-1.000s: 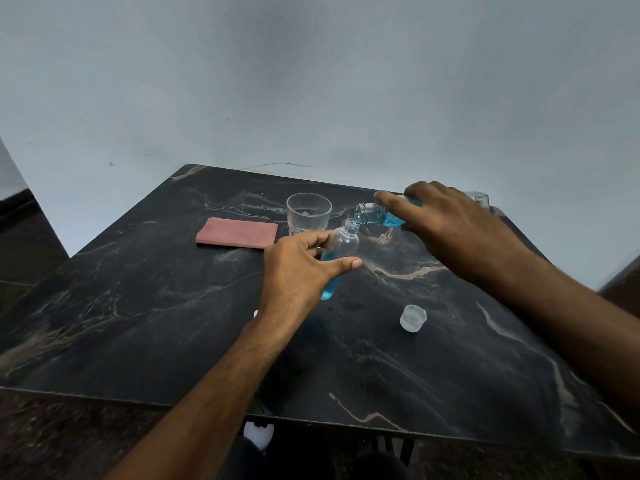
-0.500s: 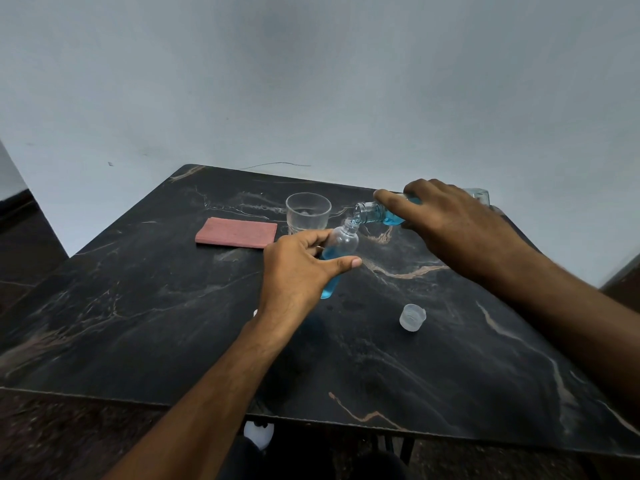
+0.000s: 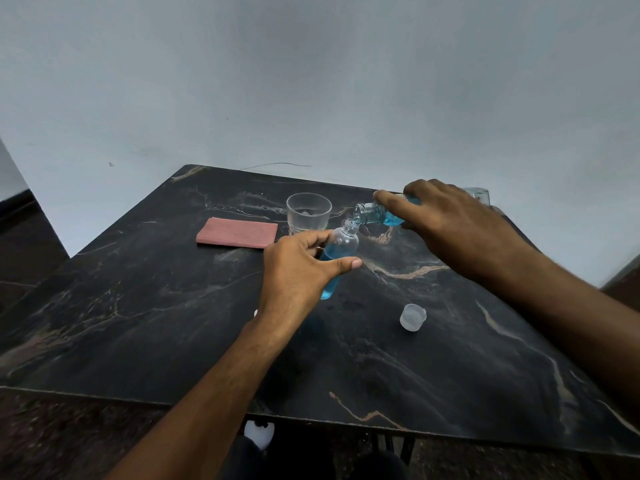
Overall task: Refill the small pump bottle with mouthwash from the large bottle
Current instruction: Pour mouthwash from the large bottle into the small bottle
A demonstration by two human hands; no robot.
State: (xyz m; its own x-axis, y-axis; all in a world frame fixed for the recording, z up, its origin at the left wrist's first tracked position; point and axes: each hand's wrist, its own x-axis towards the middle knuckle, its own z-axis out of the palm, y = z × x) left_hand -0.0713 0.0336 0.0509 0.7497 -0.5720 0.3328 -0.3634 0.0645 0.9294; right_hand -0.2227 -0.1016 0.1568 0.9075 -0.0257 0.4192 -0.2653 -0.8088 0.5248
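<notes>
My left hand [image 3: 294, 268] holds the small bottle [image 3: 337, 252], thumb on the near side and fingers curled round the far side, pinching it at mid-body. It leans with its open neck up and toward the right, its base low near the table [image 3: 138, 323], and blue liquid fills roughly the lower half. My right hand [image 3: 450, 223] grips the large bottle [image 3: 377, 213] from above, fingers wrapped over it. Its long axis lies almost level, mouth pointing left, and that mouth sits just above and touching or nearly touching the small neck; I cannot tell which. I judge the pour is under way, and everything turns on keeping those two openings lined up. A clear glass [image 3: 308, 211] stands just behind the small bottle, close enough to bump. A pink cloth [image 3: 237, 232] lies to the left, and a loose cap [image 3: 412, 317] sits nearer me, well apart from both hands.
</notes>
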